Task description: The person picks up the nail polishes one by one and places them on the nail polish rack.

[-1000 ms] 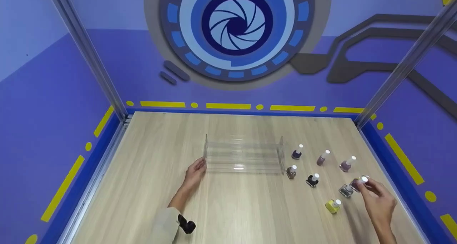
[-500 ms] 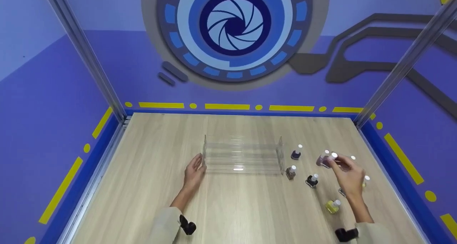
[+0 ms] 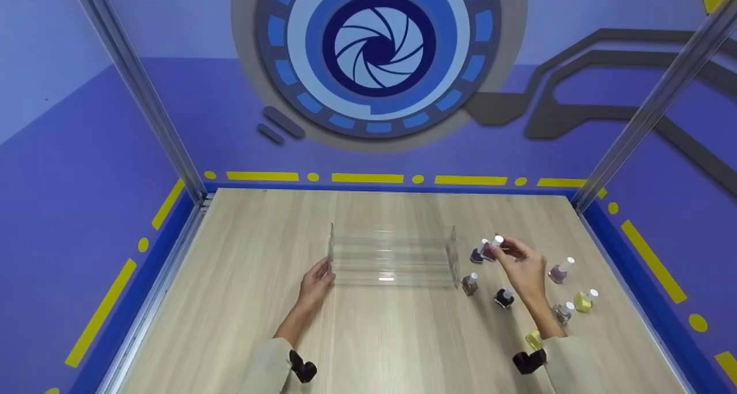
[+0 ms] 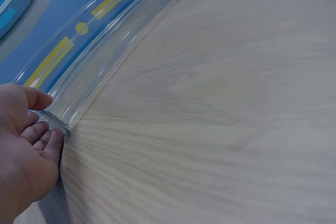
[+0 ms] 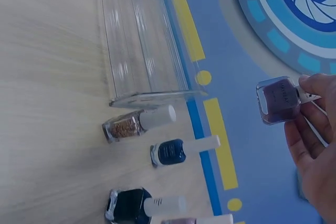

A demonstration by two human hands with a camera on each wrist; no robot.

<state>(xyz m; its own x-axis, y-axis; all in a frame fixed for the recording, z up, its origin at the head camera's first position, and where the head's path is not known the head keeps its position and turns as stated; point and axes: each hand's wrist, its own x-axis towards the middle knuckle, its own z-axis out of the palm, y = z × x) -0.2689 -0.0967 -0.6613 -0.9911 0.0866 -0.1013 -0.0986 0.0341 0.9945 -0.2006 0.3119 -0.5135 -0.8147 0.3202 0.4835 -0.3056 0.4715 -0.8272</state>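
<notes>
Square glass bottle [image 5: 278, 99], ridged acrylic rack [image 3: 391, 257]

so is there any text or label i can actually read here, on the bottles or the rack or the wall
No readable text anywhere.
Held nail polish bottle: faint print on its face, too small and blurred to read.
Other bottles by the clear rack: no legible labels.
Wall: only graphics, an aperture emblem and yellow dashes, no words or numbers.

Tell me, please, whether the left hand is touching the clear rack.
Touching: in the left wrist view the left hand has its fingertips against the end wall of the clear rack.
</notes>
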